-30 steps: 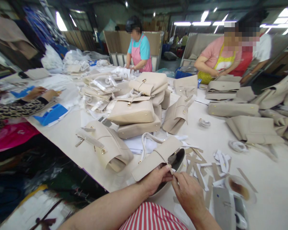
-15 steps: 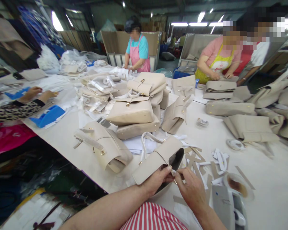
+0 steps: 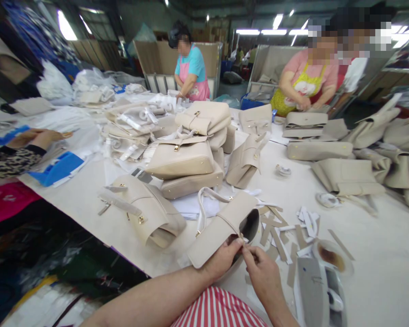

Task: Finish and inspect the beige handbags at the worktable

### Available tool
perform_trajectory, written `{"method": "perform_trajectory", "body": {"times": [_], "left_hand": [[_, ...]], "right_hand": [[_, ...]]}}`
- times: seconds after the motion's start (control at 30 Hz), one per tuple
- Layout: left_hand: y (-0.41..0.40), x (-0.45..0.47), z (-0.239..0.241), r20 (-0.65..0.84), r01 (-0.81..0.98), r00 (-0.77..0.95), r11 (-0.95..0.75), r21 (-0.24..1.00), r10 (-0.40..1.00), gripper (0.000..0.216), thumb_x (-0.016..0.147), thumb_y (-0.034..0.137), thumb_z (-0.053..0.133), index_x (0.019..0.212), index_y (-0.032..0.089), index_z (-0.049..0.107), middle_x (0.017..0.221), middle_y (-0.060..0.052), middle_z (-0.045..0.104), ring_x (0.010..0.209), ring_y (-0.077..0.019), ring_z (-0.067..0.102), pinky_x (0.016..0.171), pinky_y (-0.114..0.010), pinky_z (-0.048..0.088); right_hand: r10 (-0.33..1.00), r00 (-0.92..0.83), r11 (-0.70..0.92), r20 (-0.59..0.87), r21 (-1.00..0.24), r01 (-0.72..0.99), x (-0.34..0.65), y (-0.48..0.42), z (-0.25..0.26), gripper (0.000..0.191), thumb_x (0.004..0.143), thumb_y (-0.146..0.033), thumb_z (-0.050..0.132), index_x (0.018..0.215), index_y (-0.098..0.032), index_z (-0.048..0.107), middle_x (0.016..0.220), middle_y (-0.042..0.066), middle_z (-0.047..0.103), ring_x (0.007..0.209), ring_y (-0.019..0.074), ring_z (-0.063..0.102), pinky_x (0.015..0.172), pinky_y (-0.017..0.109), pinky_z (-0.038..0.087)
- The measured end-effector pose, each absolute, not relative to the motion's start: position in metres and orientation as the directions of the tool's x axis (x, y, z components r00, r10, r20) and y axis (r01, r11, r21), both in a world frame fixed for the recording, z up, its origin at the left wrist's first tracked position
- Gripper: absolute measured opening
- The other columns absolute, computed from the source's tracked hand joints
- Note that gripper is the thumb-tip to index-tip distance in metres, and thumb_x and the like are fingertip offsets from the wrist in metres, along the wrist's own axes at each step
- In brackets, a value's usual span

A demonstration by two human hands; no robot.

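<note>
Beige handbag [image 3: 221, 227] sits at the near edge of the desk [image 3: 381, 254], directly before the wearer, handle upright, flap spread toward the left, dark interior visible at right. Left hand [image 3: 226, 256]: grip closed on the handbag at the rim of its opening, thumb uppermost. Right hand [image 3: 263, 268]: thumb and forefinger pinched together beside the left fingertips; the item between them is too small to identify. To the left, a second handbag [image 3: 153, 204] lies tilted; behind, a stack of bags [image 3: 187, 159]. Right of the work: scattered strips [image 3: 280, 245], a grey container [image 3: 308, 281], a round dish [image 3: 332, 258] with brown contents. Across the desk, a co-worker in a pink apron [image 3: 196, 81] stands.
</note>
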State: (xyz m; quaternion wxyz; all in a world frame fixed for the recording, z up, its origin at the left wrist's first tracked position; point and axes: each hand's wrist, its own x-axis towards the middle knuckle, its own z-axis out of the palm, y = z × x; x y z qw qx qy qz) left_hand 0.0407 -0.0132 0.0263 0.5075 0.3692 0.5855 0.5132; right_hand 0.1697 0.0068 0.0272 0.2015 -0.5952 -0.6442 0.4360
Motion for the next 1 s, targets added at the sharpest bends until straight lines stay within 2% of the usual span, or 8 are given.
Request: {"method": "perform_trajectory", "body": {"times": [0.1, 0.2, 0.3, 0.47, 0.63, 0.77, 0.87, 1.0], "left_hand": [[-0.015, 0.037, 0.038, -0.123, 0.129, -0.244, 0.158, 0.979, 0.962, 0.023, 0.080, 0.039, 0.055, 0.091, 0.023, 0.067, 0.099, -0.004, 0.066, 0.105, -0.0251, 0.051, 0.105, -0.033, 0.024], [-0.015, 0.036, 0.042, -0.114, 0.152, -0.217, 0.149, 0.977, 0.970, 0.023, 0.081, 0.039, 0.053, 0.089, 0.024, 0.068, 0.098, -0.003, 0.067, 0.102, -0.0248, 0.053, 0.104, -0.033, 0.023], [-0.014, 0.036, 0.038, -0.117, 0.184, -0.209, 0.156, 0.970, 0.971, 0.024, 0.081, 0.041, 0.053, 0.088, 0.024, 0.069, 0.096, -0.003, 0.067, 0.101, -0.0248, 0.053, 0.105, -0.033, 0.020], [-0.014, 0.035, 0.032, -0.145, 0.093, -0.173, 0.163, 0.982, 0.974, 0.024, 0.080, 0.041, 0.054, 0.090, 0.025, 0.069, 0.095, -0.002, 0.068, 0.100, -0.0244, 0.054, 0.106, -0.032, 0.019], [-0.014, 0.036, 0.028, -0.164, -0.088, -0.186, 0.150, 0.985, 0.969, 0.017, 0.075, 0.036, 0.061, 0.085, 0.024, 0.069, 0.088, -0.001, 0.068, 0.100, -0.0244, 0.054, 0.103, -0.030, 0.025], [-0.013, 0.038, 0.025, -0.195, -0.144, -0.176, 0.171, 0.975, 0.965, 0.016, 0.074, 0.034, 0.061, 0.081, 0.023, 0.069, 0.086, -0.002, 0.068, 0.098, -0.0244, 0.055, 0.101, -0.030, 0.028], [-0.013, 0.038, 0.026, -0.184, -0.136, -0.194, 0.159, 0.978, 0.964, 0.016, 0.073, 0.035, 0.062, 0.081, 0.023, 0.069, 0.087, -0.002, 0.068, 0.097, -0.0246, 0.055, 0.102, -0.030, 0.027], [-0.014, 0.036, 0.034, -0.144, 0.024, -0.180, 0.150, 0.988, 0.973, 0.020, 0.077, 0.039, 0.058, 0.085, 0.025, 0.069, 0.092, -0.002, 0.068, 0.097, -0.0242, 0.054, 0.104, -0.031, 0.023]], "right_hand": [[0.924, -0.159, -0.215, -0.347, -0.818, 0.534, 0.168, 0.006, 0.027, 0.035, 0.076, -0.052, 0.047, 0.074, -0.021, 0.061, 0.065, 0.001, 0.065, 0.055, 0.0161, 0.057, 0.055, 0.027, 0.045], [0.901, -0.130, -0.308, -0.414, -0.821, 0.480, 0.169, 0.005, 0.025, 0.033, 0.074, -0.051, 0.049, 0.070, -0.020, 0.059, 0.051, -0.002, 0.057, 0.048, 0.0150, 0.053, 0.047, 0.025, 0.041], [0.886, -0.121, -0.363, -0.448, -0.832, 0.420, 0.170, 0.004, 0.022, 0.030, 0.072, -0.048, 0.051, 0.068, -0.019, 0.059, 0.047, -0.003, 0.054, 0.046, 0.0141, 0.052, 0.044, 0.024, 0.039], [0.868, -0.105, -0.420, -0.486, -0.830, 0.368, 0.172, 0.005, 0.020, 0.022, 0.069, -0.040, 0.054, 0.068, -0.018, 0.060, 0.045, -0.003, 0.055, 0.043, 0.0124, 0.050, 0.040, 0.022, 0.036], [0.865, -0.095, -0.427, -0.492, -0.824, 0.372, 0.173, 0.006, 0.018, 0.022, 0.067, -0.039, 0.052, 0.072, -0.018, 0.059, 0.045, -0.004, 0.053, 0.044, 0.0133, 0.050, 0.041, 0.023, 0.038], [0.857, -0.129, -0.450, -0.499, -0.846, 0.288, 0.173, 0.004, 0.022, 0.024, 0.065, -0.038, 0.054, 0.074, -0.017, 0.060, 0.048, -0.004, 0.055, 0.045, 0.0120, 0.051, 0.043, 0.023, 0.038], [0.861, -0.128, -0.455, -0.493, -0.857, 0.244, 0.171, 0.003, 0.028, 0.026, 0.066, -0.040, 0.057, 0.074, -0.016, 0.061, 0.050, -0.003, 0.054, 0.045, 0.0110, 0.051, 0.042, 0.022, 0.038], [0.871, -0.090, -0.445, -0.483, -0.852, 0.276, 0.168, 0.002, 0.031, 0.026, 0.067, -0.043, 0.056, 0.062, -0.017, 0.056, 0.047, -0.004, 0.051, 0.043, 0.0107, 0.049, 0.041, 0.022, 0.036]]}}
